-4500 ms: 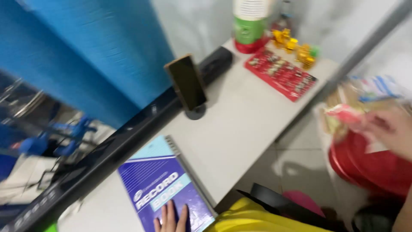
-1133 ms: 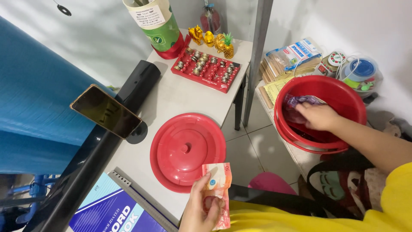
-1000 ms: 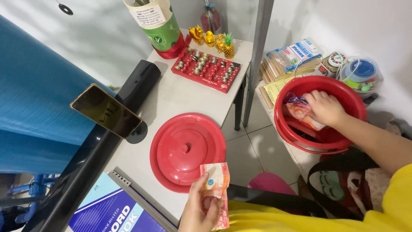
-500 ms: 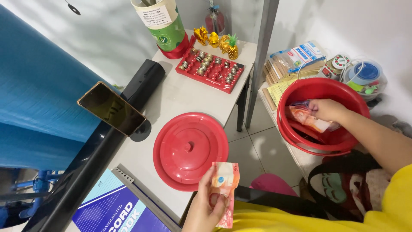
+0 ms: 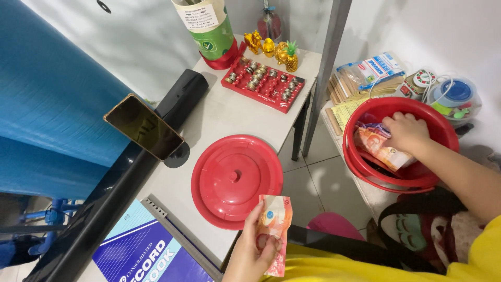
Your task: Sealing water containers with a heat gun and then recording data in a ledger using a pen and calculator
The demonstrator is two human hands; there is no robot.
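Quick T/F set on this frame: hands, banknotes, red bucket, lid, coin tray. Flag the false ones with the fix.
1. The left hand holds a banknote over the table edge. True.
2. The right hand rests on the coin tray. False: it reaches into the red bucket, onto a bundle of banknotes.
3. The red lid lies flat on the table. True.
4. The lid covers the bucket. False: the bucket is open, with the lid apart from it on the table.
5. The phone lies flat on the notebook. False: it is propped on a small stand, apart from the notebook.
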